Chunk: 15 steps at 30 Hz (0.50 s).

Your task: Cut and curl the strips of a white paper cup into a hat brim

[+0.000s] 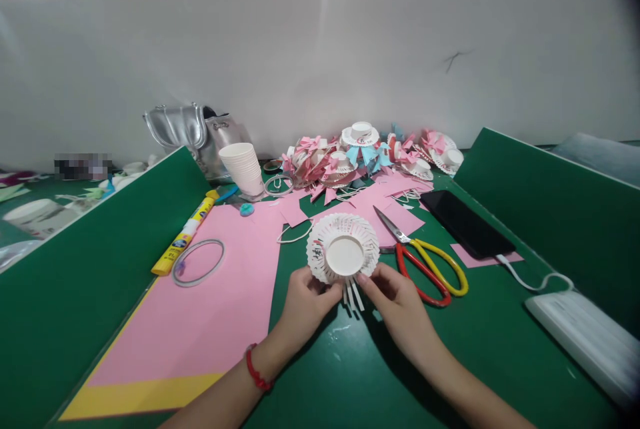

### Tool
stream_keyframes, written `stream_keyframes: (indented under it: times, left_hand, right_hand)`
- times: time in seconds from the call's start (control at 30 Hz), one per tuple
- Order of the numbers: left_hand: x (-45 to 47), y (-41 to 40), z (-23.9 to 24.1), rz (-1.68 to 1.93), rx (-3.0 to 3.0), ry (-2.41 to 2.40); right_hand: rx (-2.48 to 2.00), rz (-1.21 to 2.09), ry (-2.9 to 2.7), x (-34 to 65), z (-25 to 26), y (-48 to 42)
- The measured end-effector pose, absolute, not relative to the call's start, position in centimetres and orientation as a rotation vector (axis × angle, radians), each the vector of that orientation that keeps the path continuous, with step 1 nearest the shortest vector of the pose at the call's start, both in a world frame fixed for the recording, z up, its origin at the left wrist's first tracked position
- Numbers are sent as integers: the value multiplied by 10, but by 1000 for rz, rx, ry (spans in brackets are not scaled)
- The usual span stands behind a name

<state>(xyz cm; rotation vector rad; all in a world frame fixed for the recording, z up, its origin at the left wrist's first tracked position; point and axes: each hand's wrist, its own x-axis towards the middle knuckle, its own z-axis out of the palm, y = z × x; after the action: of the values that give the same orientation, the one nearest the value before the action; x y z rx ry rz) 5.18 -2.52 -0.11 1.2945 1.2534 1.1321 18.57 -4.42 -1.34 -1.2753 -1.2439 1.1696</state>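
Observation:
Between my hands is a white paper cup [345,255] cut into strips, most of them folded into a ruffled rim around its round base. Several loose strips hang down at the near side. My left hand [311,295] pinches the rim at the lower left, a red band around its wrist. With thumb and fingers closed, my right hand [390,287] grips the rim at the lower right, by the loose strips. Scissors [423,262] with one red and one yellow handle lie open just right of the cup.
Pink paper sheets [225,309] and a yellow glue tube [183,235] lie left. Behind stand stacked paper cups [243,169], a silver bag [200,135] and a pile of finished cup hats [345,155]. A phone [467,223] and white power bank [585,335] lie right, between green dividers [555,195].

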Motion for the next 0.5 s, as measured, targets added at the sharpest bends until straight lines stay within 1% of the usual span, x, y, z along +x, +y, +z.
stream_keyframes:
  times: [0.23,0.5]
  left_hand:
    - [50,-25,4,1044,1147,1135]
    - [51,-26,3,997,1128,1073]
  right_hand:
    - [-1178,1305,-1134,180,-13,-43]
    - [-1174,1308,-1137,179,-6,-46]
